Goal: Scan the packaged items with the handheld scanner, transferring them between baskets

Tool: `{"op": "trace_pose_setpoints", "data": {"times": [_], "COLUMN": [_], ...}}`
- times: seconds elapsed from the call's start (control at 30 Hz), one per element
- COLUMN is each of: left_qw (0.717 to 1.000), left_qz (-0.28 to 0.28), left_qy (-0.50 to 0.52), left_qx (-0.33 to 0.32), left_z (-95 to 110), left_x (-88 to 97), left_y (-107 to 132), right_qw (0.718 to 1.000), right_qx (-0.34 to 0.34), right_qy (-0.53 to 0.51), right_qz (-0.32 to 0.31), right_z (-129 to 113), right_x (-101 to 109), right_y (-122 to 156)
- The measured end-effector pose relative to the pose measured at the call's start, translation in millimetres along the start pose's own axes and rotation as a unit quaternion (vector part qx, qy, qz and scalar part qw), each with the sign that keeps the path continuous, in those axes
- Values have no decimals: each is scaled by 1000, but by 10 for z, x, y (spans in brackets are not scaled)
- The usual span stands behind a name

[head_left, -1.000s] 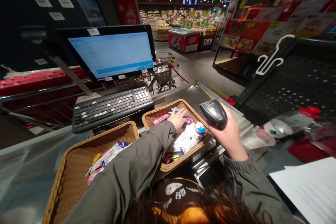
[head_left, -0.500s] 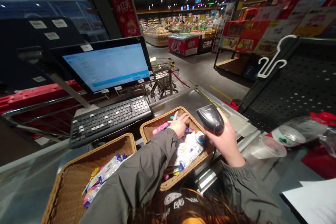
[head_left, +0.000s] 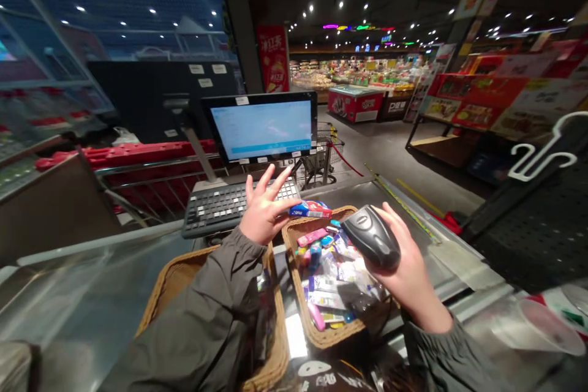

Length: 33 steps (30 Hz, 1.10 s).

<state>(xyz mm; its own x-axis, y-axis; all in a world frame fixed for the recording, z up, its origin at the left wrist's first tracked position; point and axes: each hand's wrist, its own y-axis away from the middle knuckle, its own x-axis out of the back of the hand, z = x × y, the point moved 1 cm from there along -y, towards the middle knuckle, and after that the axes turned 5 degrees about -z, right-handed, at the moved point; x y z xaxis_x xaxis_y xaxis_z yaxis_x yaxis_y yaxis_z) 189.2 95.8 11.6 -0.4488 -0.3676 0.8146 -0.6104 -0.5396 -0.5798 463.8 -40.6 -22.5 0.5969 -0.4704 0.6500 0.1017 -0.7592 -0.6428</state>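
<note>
My left hand (head_left: 264,208) is raised above the baskets, pinching a small blue and red packet (head_left: 310,209) between thumb and forefinger, the other fingers spread. My right hand (head_left: 404,263) grips a dark grey barcode scanner (head_left: 371,236) over the right wicker basket (head_left: 316,334), which holds several small colourful packets (head_left: 331,275). My left sleeve covers much of the left wicker basket (head_left: 172,282). The packet hangs just left of the scanner's head.
A black keyboard (head_left: 220,205) and a lit till screen (head_left: 261,128) stand behind the baskets on the steel counter (head_left: 82,294). A clear plastic cup (head_left: 535,327) lies at the right. A black perforated panel (head_left: 542,220) rises at right; shop aisles lie beyond.
My left hand has lifted out of the right basket with a blue and red packet. The view has swung left and up; the scanner stays in my right hand.
</note>
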Motion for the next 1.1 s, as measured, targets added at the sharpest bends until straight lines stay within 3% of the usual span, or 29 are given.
{"op": "trace_pose_setpoints", "data": {"times": [0.2, 0.47, 0.73, 1.1], "left_qw": [998, 992, 985, 981], "left_qz": [40, 71, 97, 106], "left_qy": [-35, -49, -52, -46], "left_qx": [41, 88, 135, 154], "left_z": [-239, -589, -788, -870], "left_x": [423, 721, 856, 893], "left_y": [425, 722, 930, 1116], "right_qw": [996, 993, 989, 987], "right_qx": [86, 107, 126, 131], "right_qy": [23, 51, 38, 22], "right_qz": [-17, 11, -67, -91], "right_z": [-562, -1008, -1346, -1486], "right_x": [-139, -332, -666, -692], "right_y": [-284, -675, -570, -481]}}
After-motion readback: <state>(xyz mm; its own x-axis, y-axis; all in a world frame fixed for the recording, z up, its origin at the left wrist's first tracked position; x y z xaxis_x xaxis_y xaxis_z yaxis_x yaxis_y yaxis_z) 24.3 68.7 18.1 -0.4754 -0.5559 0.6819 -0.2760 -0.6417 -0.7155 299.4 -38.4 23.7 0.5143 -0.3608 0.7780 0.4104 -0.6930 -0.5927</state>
